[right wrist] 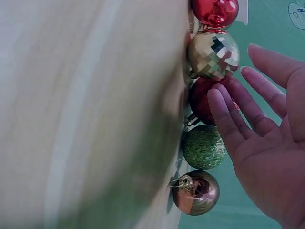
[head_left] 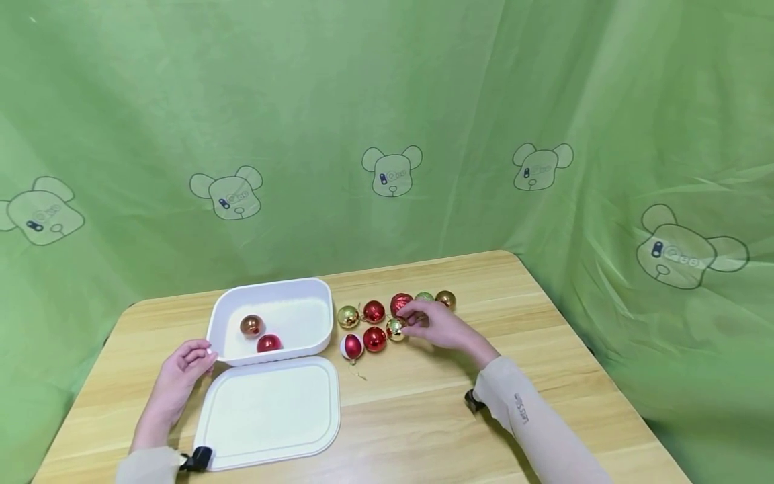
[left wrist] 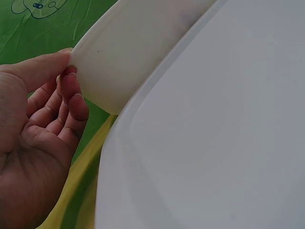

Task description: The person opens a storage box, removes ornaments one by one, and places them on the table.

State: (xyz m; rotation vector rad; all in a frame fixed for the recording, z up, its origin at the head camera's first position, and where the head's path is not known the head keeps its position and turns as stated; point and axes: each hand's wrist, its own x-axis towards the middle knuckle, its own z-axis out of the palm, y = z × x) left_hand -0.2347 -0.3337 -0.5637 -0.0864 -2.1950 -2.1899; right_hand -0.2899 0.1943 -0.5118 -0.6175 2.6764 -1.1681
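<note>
My left hand [head_left: 184, 370] pinches the rim at the front left corner of a white plastic box [head_left: 329, 316]; the left wrist view shows thumb and forefinger on that edge. Inside the box lie a copper bauble [head_left: 251, 326] and a red bauble [head_left: 269, 343]. Over the baubles to the right, my right hand [head_left: 438, 326] has its fingers loosely extended beside a faceted gold bauble [right wrist: 213, 55]. Those fingers partly cover a dark red bauble [right wrist: 202, 100]. A green glitter bauble [right wrist: 204, 147] and a bronze bauble [right wrist: 196, 193] lie near the palm.
A white lid [head_left: 272, 413] lies flat in front of the box. More baubles sit between box and right hand: a gold one [head_left: 348, 316], shiny red ones [head_left: 375, 339] and a red-and-white one [head_left: 352, 347]. Green cloth [head_left: 387, 228] hangs behind the wooden table [head_left: 459, 423].
</note>
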